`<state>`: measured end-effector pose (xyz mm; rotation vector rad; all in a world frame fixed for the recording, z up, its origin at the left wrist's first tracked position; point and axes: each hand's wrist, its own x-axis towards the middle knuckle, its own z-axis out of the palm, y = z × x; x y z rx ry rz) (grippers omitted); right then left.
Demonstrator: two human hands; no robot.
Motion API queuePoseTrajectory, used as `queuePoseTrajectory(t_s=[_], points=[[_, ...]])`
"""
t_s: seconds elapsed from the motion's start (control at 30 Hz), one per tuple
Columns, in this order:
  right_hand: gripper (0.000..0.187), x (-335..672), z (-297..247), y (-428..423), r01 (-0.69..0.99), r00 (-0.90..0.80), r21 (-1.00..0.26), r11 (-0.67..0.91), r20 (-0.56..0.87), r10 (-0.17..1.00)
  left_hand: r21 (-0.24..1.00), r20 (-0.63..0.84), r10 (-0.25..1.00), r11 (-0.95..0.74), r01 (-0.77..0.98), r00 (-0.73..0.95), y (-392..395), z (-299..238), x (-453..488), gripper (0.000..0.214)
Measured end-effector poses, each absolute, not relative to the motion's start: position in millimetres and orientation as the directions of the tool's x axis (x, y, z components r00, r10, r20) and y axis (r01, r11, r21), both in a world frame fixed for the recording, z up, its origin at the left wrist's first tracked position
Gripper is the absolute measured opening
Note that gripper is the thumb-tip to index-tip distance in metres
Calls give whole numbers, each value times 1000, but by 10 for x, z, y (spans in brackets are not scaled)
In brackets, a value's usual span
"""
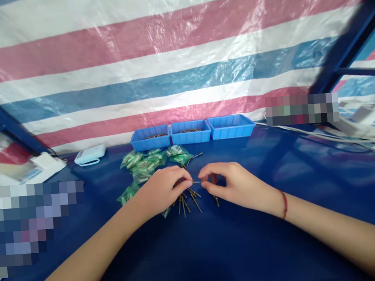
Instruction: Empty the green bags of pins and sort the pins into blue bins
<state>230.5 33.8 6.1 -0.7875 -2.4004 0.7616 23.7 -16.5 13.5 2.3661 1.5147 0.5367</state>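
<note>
My left hand [166,187] is closed, thumb and forefinger pinching a small blind rivet [196,182] with its thin pin pointing right. Facing it, my right hand [233,182] has curved fingers with a small gap between thumb and forefinger, right at the tip of the pin. Below the hands, several loose rivets [183,203] with brass-coloured bodies lie on the blue table [195,251]. Another rivet [216,200] rests under my right hand, partly covered by it. Behind my left hand is a pile of green-tinted clear bags [147,162] holding small parts.
Along the back stand three blue bins: the left bin [151,143] and middle bin [190,137] hold small metal parts, the right bin [232,131] shows none. A light-blue case [90,155] sits at back left. White cables [318,133] run along the right. Striped sheeting [170,73] hangs behind.
</note>
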Motion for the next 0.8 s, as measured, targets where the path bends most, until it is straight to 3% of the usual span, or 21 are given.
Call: queuePoseTrajectory(t_s=[0.17, 0.57, 0.8], points=[[12, 2310, 52, 322, 306, -690, -722, 621, 281, 667, 528, 187, 933, -358, 770, 306, -174, 168, 284, 14], [11, 2299, 64, 307, 299, -660, -732, 613, 305, 687, 566, 222, 951, -305, 766, 215, -186, 147, 312, 14], [19, 2287, 59, 313, 307, -624, -754, 581, 301, 721, 533, 426, 892, -383, 754, 152, -217, 133, 359, 7]])
